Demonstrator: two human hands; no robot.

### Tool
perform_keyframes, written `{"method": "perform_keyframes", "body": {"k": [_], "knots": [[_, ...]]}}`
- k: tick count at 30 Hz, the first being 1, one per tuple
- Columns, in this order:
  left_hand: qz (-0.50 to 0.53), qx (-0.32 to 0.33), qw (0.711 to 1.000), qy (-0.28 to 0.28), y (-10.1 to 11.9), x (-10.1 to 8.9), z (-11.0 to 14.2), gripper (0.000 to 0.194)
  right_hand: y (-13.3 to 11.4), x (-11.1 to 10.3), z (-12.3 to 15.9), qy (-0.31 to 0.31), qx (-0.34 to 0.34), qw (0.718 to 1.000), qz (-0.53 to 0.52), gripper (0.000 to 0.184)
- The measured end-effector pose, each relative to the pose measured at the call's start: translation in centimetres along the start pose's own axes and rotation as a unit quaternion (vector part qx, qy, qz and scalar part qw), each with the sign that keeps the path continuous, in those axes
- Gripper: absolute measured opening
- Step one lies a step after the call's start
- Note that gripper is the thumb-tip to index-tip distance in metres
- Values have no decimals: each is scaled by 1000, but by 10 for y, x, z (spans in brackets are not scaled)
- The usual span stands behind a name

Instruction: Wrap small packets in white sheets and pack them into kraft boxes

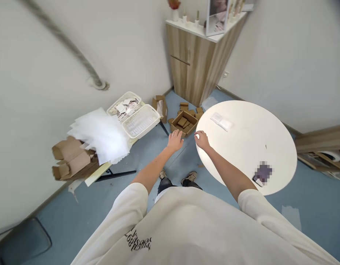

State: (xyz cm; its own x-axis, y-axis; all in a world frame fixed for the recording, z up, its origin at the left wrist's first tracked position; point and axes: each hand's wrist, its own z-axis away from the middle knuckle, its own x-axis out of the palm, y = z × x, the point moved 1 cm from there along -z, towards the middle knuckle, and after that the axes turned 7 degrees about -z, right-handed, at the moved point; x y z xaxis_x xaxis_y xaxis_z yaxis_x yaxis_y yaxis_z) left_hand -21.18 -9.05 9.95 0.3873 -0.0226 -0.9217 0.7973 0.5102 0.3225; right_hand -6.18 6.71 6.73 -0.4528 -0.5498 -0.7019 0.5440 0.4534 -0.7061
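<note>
My left hand is held out in front of me with its fingers stretched and nothing in it. Just beyond it, on the floor, stands an open cardboard box with small brown cardboard pieces inside. My right hand hovers by the left edge of the round white table. Its fingers are bent, with a gap between them and the thumb, and it appears to hold nothing. On that table lie a flat white packet and a dark, pixelated object.
At left, a low table bears a stack of translucent white sheets, white plastic baskets and an opened cardboard carton. Ahead, a wood-grain cabinet fills the corner. Another small carton sits on the floor beside the baskets.
</note>
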Motion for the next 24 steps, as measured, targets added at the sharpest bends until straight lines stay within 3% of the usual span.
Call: {"method": "perform_keyframes", "body": {"k": [4, 8, 13, 18, 21, 24], "knots": [[17, -46, 998, 31, -61, -21, 39, 59, -64, 47, -10, -40, -58, 997, 6, 30], [28, -90, 994, 59, -134, -37, 85, 58, -142, 112, -8, -92, -112, 989, 5, 31], [40, -125, 986, 103, -242, -62, 159, 55, -250, 213, 12, -139, -184, 973, 7, 30], [27, -184, 969, 161, -356, -88, 237, 40, -351, 313, 35, -188, -257, 948, 18, 30], [3, -217, 959, 182, -421, -100, 277, 37, -404, 361, 50, -215, -308, 927, 19, 30], [-43, -230, 958, 168, -479, -105, 312, 35, -451, 402, 65, -247, -359, 899, 35, 31]]}}
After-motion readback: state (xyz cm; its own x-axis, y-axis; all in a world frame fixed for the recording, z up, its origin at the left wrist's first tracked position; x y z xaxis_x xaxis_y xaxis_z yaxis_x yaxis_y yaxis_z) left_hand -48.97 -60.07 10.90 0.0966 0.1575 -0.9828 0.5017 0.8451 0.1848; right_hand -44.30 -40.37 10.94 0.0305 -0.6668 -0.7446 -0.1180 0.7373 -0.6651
